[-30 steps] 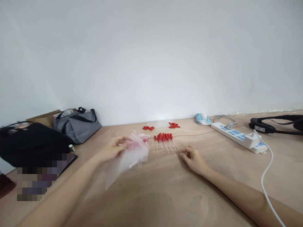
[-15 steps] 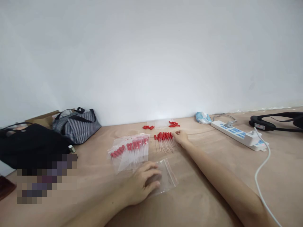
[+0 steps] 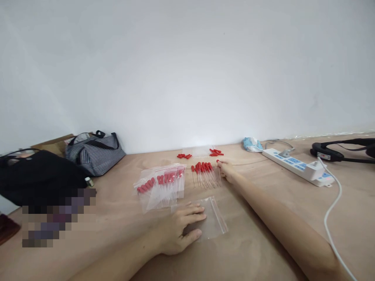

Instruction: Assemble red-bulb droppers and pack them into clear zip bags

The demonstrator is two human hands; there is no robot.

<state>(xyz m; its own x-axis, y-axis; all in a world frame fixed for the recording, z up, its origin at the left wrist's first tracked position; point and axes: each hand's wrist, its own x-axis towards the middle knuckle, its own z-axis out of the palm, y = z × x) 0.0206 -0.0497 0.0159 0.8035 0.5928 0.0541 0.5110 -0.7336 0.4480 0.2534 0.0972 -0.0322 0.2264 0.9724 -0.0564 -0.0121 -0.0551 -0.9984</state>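
Note:
My left hand (image 3: 183, 226) lies with fingers stretched out on a clear zip bag (image 3: 215, 222). The bag is flat on the table, its zip edge pointing right. Farther forward, my right hand (image 3: 227, 171) is closed in a pinch on a dropper (image 3: 218, 160), whose red bulb sticks up past the fingertips. Just left of that hand, a row of thin clear droppers with red bulbs (image 3: 202, 168) lies on the table. Left of the row, overlapping clear zip bags (image 3: 164, 195) hold several more red-bulb droppers.
Loose red bulbs (image 3: 216, 152) and more red bulbs (image 3: 184, 156) lie near the wall. To the right are a white power strip (image 3: 297, 166), its white cable (image 3: 328, 222), a blue-white packet (image 3: 252, 144) and a black headset (image 3: 331, 152). A striped bag (image 3: 95, 154) and black bag (image 3: 43, 175) stand left.
My right hand now shows a dropper's red bulb at its fingertips, at the right end of the row. My left hand and the zip bag under it have shifted slightly right.

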